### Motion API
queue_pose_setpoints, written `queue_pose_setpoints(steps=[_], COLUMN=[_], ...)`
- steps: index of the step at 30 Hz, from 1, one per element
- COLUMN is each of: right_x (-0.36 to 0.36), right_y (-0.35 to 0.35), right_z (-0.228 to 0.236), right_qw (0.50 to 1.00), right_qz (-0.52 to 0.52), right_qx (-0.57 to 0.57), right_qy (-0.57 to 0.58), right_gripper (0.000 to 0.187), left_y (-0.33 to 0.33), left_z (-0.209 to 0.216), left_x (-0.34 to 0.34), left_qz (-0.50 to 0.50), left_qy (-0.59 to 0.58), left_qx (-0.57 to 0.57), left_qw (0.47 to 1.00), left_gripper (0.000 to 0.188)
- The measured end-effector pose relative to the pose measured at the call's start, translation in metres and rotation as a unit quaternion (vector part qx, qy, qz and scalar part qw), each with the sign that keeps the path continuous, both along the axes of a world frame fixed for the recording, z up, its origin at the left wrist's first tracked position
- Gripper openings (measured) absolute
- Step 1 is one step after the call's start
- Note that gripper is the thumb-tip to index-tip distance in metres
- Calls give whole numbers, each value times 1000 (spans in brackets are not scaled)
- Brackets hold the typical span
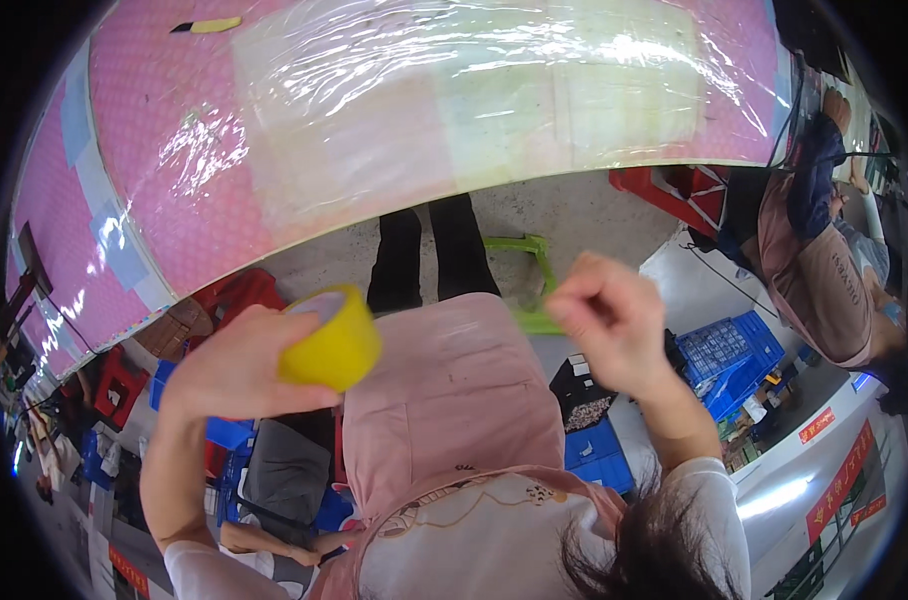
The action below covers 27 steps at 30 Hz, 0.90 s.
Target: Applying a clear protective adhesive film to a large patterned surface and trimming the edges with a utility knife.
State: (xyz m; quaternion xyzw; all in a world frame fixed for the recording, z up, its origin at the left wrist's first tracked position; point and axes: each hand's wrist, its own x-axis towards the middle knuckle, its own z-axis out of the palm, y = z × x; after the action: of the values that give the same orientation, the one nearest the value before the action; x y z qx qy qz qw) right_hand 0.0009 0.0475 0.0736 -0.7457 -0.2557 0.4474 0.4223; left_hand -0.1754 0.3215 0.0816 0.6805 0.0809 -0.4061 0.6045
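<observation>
My left hand is wrapped round a thick roll of yellow tape, held above my lap on the left. Its thumb and fingers grip the roll from the side. Across from it, apart from the roll, my right hand is raised with the fingers curled and the thumb pressed to them. Whatever it pinches, if anything, is too small to make out. No strip of tape can be seen clearly between the hands. Below them lies the pink apron over my lap.
A table with a shiny clear cover over pink and pale sheets curves ahead. On it, far left, lies a small yellow tool with a dark tip. Blue crates stand at right. Another person sits at far right.
</observation>
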Motion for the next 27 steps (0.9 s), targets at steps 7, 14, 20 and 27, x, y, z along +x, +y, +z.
queue_pose_setpoints(steps=[7,14,20,27], right_x=[134,196,194,217], right_y=[-85,-75,-85,-96], right_z=[-36,-62,-72,-82], right_qw=[986,992,994,984], right_qz=[-155,-108,-91,-157], right_qx=[-55,-52,-53,-84], right_qy=[-42,-47,-19,-19], right_gripper=[8,13,14,16], left_y=[56,86,84,79], left_z=[1,3,-5,-3], left_x=[-50,-103,-102,-128], left_qz=[77,239,80,356], left_qy=[243,205,180,57], left_qx=[87,250,493,379], left_qw=[963,916,848,852], left_gripper=[39,33,44,44])
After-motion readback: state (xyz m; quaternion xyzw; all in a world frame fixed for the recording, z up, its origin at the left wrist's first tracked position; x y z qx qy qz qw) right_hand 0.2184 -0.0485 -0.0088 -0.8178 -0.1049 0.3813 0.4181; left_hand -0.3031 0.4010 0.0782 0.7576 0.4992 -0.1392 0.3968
